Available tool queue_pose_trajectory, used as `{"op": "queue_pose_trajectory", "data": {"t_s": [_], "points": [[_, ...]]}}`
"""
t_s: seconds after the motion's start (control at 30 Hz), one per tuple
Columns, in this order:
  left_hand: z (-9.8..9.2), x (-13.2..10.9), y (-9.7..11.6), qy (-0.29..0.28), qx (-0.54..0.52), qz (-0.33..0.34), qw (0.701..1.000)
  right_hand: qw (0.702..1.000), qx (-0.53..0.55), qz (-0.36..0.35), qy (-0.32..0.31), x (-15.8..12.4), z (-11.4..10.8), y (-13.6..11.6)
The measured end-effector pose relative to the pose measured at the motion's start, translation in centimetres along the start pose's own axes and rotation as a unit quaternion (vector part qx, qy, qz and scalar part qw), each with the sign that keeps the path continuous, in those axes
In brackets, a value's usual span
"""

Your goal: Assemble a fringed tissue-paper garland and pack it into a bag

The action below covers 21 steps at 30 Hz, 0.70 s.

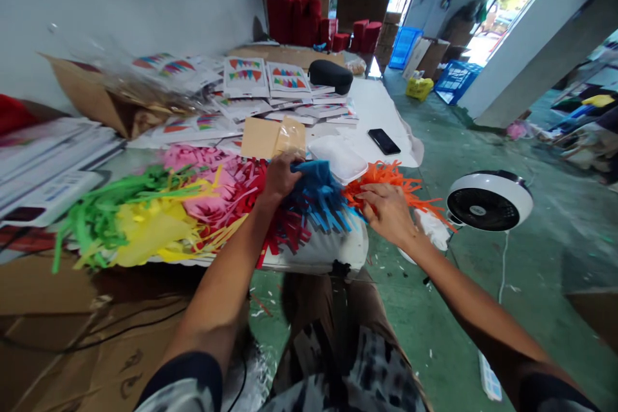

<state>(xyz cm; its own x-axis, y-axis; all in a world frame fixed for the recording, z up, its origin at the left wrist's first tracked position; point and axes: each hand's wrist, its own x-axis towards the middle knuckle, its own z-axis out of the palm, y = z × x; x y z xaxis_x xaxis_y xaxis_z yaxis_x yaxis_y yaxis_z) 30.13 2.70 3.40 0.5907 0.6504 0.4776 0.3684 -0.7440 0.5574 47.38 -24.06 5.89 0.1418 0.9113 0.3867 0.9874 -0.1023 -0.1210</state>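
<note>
My left hand (282, 175) is closed at the top of a blue fringed tissue-paper bundle (321, 190), its thumb against the blue folds. On the right, my right hand (389, 211) has its fingers curled into an orange fringed tissue-paper bundle (393, 175), with blue strip ends beside the fingertips. Red fringe (290, 228) lies under and beside my left wrist. Farther left are pink fringe (210, 190), yellow fringe (152, 228) and green fringe (111, 206), overlapping along the table's front edge. My left fingertips are partly hidden.
Behind the fringes lie a tan card (258, 137), a white tray (340, 158) and several printed packets (245, 77). A black case (331, 76) and a phone (383, 141) rest farther back. A white fan (490, 201) stands right of the table; cardboard (58, 347) is below left.
</note>
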Motion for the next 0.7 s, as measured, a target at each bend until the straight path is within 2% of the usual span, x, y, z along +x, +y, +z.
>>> {"op": "queue_pose_trajectory", "data": {"t_s": [0.17, 0.33, 0.43, 0.53, 0.7], "points": [[-1.3, -2.0, 0.6, 0.006, -0.084, 0.027, 0.996, 0.998, 0.05, -0.024, 0.021, 2.1, 1.0, -1.0], [-4.0, -3.1, 2.1, 0.032, -0.125, 0.04, 0.991, 0.994, 0.079, -0.017, 0.067, 3.3, 1.4, -2.4], [-5.9, -2.2, 2.9, 0.072, -0.203, 0.021, 0.976, 0.992, 0.092, -0.022, 0.078, 3.4, 1.0, -3.0], [-7.8, -0.6, 3.9, 0.08, -0.281, -0.013, 0.956, 0.991, 0.097, -0.02, 0.085, 3.2, -0.1, -3.4], [-11.6, 0.7, 7.2, 0.125, -0.362, -0.012, 0.924, 0.984, 0.121, -0.011, 0.129, 2.5, -2.5, -3.7]]}}
